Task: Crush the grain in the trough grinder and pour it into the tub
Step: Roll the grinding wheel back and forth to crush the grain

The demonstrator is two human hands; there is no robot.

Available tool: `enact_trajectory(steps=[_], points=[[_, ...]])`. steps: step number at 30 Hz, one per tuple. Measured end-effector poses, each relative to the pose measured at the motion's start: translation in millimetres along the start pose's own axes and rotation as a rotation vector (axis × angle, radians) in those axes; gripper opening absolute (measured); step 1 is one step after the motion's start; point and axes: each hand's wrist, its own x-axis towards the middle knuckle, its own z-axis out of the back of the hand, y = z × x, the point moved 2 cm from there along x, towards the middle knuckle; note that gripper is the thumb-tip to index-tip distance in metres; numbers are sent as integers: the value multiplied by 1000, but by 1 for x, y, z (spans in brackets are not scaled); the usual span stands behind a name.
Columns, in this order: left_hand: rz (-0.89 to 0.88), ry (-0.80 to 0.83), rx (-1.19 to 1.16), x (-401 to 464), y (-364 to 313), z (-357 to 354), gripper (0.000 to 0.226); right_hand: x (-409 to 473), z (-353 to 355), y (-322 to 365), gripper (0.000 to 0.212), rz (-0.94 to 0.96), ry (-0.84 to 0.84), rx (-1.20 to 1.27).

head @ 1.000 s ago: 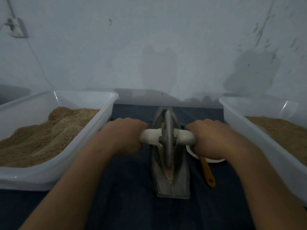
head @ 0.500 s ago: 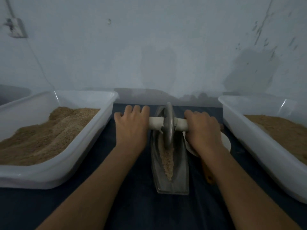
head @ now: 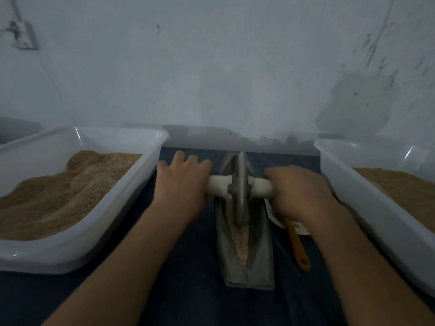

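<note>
From the head camera, a narrow grey metal trough grinder (head: 247, 255) lies lengthwise at the middle of a bench covered in dark blue cloth (head: 188, 290), its pointed far end toward the pale wall. A grey metal disc wheel (head: 240, 187) stands on edge in the trough's far half, with a whitish cylindrical axle handle (head: 219, 188) running through its hub to both sides. The left hand (head: 182, 184) lies over the left end of the handle with its fingers stretched forward over it, a flat, wide grip rather than a wrapped one. The right hand (head: 299, 191) has its fingers curled round the right end of the handle, a closed grip on it. Pale pinkish-tan crushed grain (head: 242, 243) fills the trough's groove on the near side of the wheel. At the left a translucent white plastic tub (head: 131, 196) holds a heaped mound of brown grain (head: 58, 191); at the right a second translucent white tub (head: 367, 208) holds a flatter brown layer. Just right of the grinder, partly under the right wrist, a white dish (head: 280, 222) lies with an orange-handled utensil (head: 297, 248) resting across its near edge.
</note>
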Motion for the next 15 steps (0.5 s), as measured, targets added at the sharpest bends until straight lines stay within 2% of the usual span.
enact_trajectory(steps=[2,5,7,11,13,15], points=[[46,-122,-10,2,-5,-8,26,9,-13,5,20,-39,-203,-52],[39,-182,-61,3,-3,-13,19,12,-20,6,19,-36,-260,-52],[6,-82,-103,2,1,-8,19,7,-12,3,20,-7,-191,-41],[-93,329,-146,-6,14,7,29,-17,8,-1,18,95,79,-9],[-118,391,-130,-11,16,9,31,-24,11,-1,19,116,136,-7],[-92,350,-138,-8,13,6,28,-18,10,0,19,89,125,6]])
